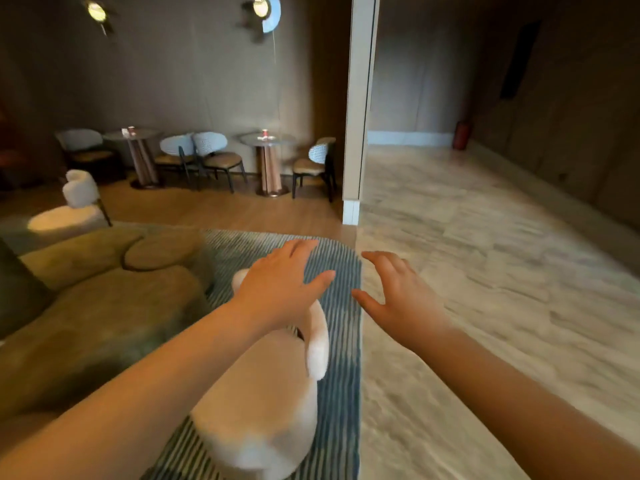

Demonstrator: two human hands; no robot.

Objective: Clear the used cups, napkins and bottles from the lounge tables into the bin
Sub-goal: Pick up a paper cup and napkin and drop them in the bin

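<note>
Our left hand (280,289) and right hand (401,299) hover with spread, empty grip; a small red cup (265,133) stands far off.

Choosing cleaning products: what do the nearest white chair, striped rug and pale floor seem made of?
Chair: fluffy bouclé or fleece, judging by its fuzzy matte surface. Rug: textile pile, ribbed in blue and pale stripes. Floor: probably polished marble or marble-look tile; grey veins, soft sheen.

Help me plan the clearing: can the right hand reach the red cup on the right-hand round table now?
Likely not. The right hand hangs open here, while the red cup stands on the round table by the far wall; only open floor lies between.
</note>
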